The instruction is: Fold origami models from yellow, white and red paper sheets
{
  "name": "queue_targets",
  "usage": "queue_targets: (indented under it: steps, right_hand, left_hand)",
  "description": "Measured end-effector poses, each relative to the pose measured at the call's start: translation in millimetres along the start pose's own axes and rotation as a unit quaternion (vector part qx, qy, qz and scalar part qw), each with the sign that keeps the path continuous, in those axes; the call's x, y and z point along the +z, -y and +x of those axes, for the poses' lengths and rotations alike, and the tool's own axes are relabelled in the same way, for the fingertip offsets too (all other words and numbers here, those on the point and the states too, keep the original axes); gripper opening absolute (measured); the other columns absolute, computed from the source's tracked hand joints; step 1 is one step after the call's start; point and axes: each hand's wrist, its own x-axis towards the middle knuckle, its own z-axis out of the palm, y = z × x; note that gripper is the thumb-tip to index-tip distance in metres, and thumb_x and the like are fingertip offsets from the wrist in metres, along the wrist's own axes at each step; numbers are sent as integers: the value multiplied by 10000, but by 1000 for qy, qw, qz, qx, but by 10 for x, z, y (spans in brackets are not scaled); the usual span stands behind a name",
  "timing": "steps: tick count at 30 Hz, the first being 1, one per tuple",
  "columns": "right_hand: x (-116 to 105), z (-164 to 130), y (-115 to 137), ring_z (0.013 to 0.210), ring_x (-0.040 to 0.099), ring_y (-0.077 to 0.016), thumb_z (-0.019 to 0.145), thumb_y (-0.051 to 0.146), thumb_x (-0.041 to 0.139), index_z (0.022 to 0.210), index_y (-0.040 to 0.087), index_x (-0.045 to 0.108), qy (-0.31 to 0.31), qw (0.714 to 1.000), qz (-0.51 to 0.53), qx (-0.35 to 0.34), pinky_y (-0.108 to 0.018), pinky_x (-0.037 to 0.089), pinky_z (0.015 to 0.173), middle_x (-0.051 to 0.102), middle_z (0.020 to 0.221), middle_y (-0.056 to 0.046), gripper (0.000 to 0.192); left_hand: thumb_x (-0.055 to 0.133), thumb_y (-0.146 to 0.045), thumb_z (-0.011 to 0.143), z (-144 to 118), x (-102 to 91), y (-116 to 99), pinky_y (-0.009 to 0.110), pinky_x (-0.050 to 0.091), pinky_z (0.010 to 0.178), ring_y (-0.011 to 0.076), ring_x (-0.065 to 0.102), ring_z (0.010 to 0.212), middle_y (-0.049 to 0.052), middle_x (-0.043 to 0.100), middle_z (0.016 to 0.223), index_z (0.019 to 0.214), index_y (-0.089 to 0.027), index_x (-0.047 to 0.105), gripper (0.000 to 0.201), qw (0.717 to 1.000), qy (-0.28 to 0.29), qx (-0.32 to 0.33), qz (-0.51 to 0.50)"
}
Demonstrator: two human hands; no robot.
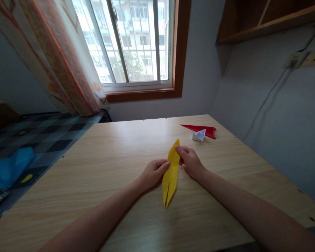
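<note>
The yellow folded paper lies near the middle of the wooden bench, a long narrow shape with one point aimed away from the person and a split pair of points aimed toward them. The left hand rests on the bench at the paper's left edge, its fingertips pressed against the fold about halfway along. The right hand pinches the paper's upper part, thumb and forefinger closed on the edge just below the far tip. Both hands thus grasp the same sheet, one on each side.

Farther back on the bench, toward its right far corner and well apart from the hands, lies a red folded paper shaped like a long flat wedge, and a small white folded paper sits touching its near edge. Behind the bench a window with a brown wooden frame shows, with a patterned curtain hanging at its left.
</note>
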Motion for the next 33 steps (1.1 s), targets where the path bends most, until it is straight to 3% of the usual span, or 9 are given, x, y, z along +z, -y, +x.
queue_targets:
  steps: [5, 10, 17, 23, 26, 33]
  right_hand:
    - [12, -45, 19, 433, 398, -72, 785, 563, 658, 785, 176, 627, 74, 996, -9, 44, -202, 269, 390, 496, 562, 46, 388]
    - [13, -38, -18, 473, 403, -68, 738, 463, 739, 899, 176, 684, 95, 995, -31, 11, -212, 272, 428, 559, 625, 34, 333]
    - [7, -23, -41, 511, 423, -87, 748, 436, 732, 845, 176, 692, 36, 997, -53, -34, -233, 310, 460, 579, 648, 20, 280]
    - [-7, -21, -46, 552, 461, -97, 766, 406, 712, 1095, 230, 612, -1, 992, -90, -82, -236, 380, 503, 554, 764, 29, 386]
    - [-3, -35, -48, 586, 472, -94, 771, 356, 708, 1097, 251, 543, -27, 984, -125, -122, -232, 400, 542, 522, 815, 39, 380]
    - [9, -39, -76, 597, 470, -98, 779, 369, 694, 1049, 237, 538, -2, 988, -118, -101, -234, 399, 545, 506, 802, 39, 339]
  left_hand:
    - [506, -478, 875, 8, -2, 5, 256, 382, 617, 154, 487, 676, 31, 614, 750, 836, -114, 664, 399, 998, -65, 12, -14]
    - [534, -500, 864, 44, -13, 58, 266, 415, 644, 173, 521, 716, 32, 614, 745, 856, -122, 656, 398, 990, -137, 17, -33]
    - [615, -493, 824, 38, -2, 98, 258, 416, 620, 154, 526, 691, 38, 626, 786, 899, -124, 646, 378, 992, -86, 12, -93]
    - [677, -448, 787, 53, -17, 150, 244, 410, 581, 143, 524, 663, 29, 609, 767, 896, -124, 645, 344, 989, -71, -20, -130]
    - [684, -437, 785, 77, -37, 195, 253, 425, 597, 151, 538, 682, 37, 617, 790, 945, -119, 652, 358, 984, -78, -21, -156]
    - [694, -409, 778, 70, -27, 166, 253, 440, 617, 148, 550, 690, 40, 639, 809, 942, -123, 659, 332, 981, -85, -16, -174]
